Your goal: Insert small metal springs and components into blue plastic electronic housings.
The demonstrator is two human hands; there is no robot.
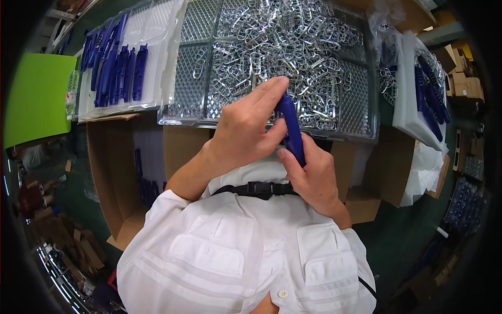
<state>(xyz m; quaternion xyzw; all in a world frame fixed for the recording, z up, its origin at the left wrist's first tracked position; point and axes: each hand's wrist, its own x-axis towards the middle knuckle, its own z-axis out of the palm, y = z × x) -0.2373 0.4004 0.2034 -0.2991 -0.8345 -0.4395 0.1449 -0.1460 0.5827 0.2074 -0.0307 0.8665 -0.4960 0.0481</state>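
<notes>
A long, narrow blue plastic handle [293,131] is held at a slant in front of my chest, above the near edge of a tray. My right hand [316,177] is closed around its lower end, thumb on the near side. At its upper end is my left hand [243,123], with long fingers over the tip and the thumb pressed against its left side. Whether a small part sits between those fingers is hidden. Beyond my hands, bent wire metal clips [293,39] lie heaped in the clear plastic tray [189,78].
At left, several blue handles [107,70] lie in a white tray [149,31], near a green board [36,99]. Open cardboard boxes [112,183] stand below. At right, a white foam box [410,94] holds more blue handles [430,94] and metal clips.
</notes>
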